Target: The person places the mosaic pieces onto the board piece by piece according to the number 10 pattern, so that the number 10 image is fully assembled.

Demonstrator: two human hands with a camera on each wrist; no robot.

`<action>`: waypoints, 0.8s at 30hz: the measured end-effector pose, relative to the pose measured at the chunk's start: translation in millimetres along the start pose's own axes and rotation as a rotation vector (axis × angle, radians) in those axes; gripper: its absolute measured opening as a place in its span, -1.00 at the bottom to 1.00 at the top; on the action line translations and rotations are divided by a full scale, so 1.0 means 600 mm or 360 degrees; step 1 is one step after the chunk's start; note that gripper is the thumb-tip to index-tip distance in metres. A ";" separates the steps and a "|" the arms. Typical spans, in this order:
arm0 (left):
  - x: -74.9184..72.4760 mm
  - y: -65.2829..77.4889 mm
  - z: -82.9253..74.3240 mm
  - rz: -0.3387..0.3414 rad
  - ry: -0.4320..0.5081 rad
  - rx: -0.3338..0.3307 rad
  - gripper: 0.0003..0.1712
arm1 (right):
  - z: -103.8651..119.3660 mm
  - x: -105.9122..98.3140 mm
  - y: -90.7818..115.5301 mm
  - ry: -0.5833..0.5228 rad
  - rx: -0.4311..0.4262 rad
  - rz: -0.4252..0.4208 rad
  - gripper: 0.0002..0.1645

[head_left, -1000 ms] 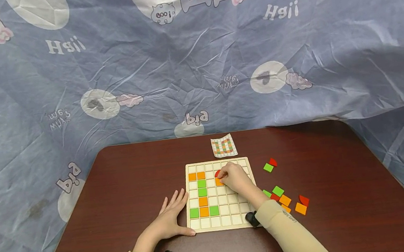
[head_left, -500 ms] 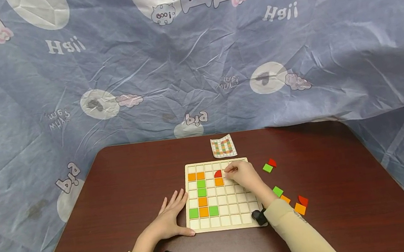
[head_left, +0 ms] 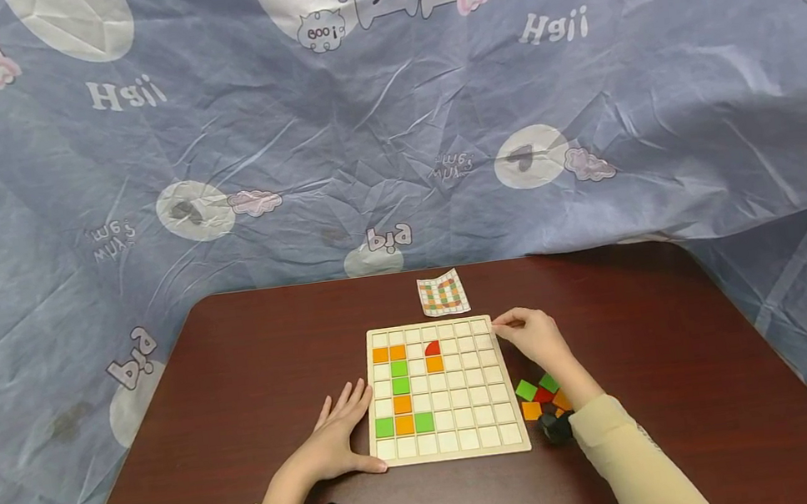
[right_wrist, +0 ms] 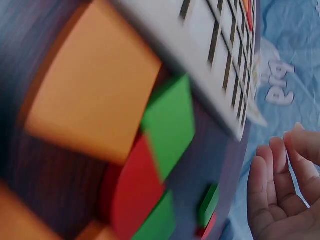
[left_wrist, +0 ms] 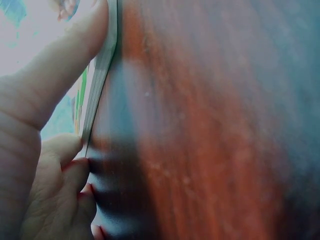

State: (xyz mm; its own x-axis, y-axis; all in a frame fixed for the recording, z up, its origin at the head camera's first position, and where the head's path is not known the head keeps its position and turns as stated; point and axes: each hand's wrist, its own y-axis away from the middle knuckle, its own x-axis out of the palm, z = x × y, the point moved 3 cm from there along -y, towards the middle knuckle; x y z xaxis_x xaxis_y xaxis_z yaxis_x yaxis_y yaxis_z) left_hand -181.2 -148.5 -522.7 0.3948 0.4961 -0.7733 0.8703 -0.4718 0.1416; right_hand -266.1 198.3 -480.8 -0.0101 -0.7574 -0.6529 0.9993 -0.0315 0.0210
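My left hand [head_left: 336,441] is spread wide, fingertips touching the grid board [head_left: 454,453] along its left side and thumb at its near left corner; the board lies mid-tabletop [head_left: 271,344], short of the far edge, where the pattern card [head_left: 443,294] lies. My right hand [head_left: 537,338] is narrow, thumb and fingertips drawn close just beside the board's far right corner. I see no piece between them, but can't tell for certain. What worries me is that wrist: its black wrist camera [head_left: 557,428] sits right by the loose tiles [head_left: 543,395], between the board and the tabletop's right edge, so a low sweep could scatter them. If my left fingers push too hard, the board could slide, perhaps jolting the red quarter-round tile [head_left: 432,349] above the orange tile [head_left: 434,364].
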 end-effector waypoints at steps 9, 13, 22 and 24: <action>-0.001 -0.001 0.001 0.0009 -0.0001 -0.0011 0.40 | -0.054 -0.043 0.013 0.0058 0.0129 -0.0097 -0.73; 0.000 -0.001 0.003 0.0005 -0.0002 -0.0003 0.41 | -0.066 -0.049 0.015 0.0071 0.0168 -0.0079 -0.70; 0.001 -0.003 0.005 0.0011 -0.0004 -0.0022 0.40 | -0.066 -0.042 0.009 0.0197 0.0115 -0.0035 -0.66; 0.001 -0.004 0.004 0.0008 -0.0004 -0.0017 0.40 | -0.065 -0.039 0.009 0.0226 0.0106 -0.0039 -0.67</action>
State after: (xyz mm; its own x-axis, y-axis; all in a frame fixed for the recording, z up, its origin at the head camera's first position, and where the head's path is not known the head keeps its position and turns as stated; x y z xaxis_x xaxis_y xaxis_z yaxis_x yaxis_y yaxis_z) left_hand -183.6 -149.1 -525.2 0.3983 0.4921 -0.7741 0.8714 -0.4664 0.1519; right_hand -259.2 241.4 -494.7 -0.0244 -0.6563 -0.7541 0.9941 -0.0957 0.0511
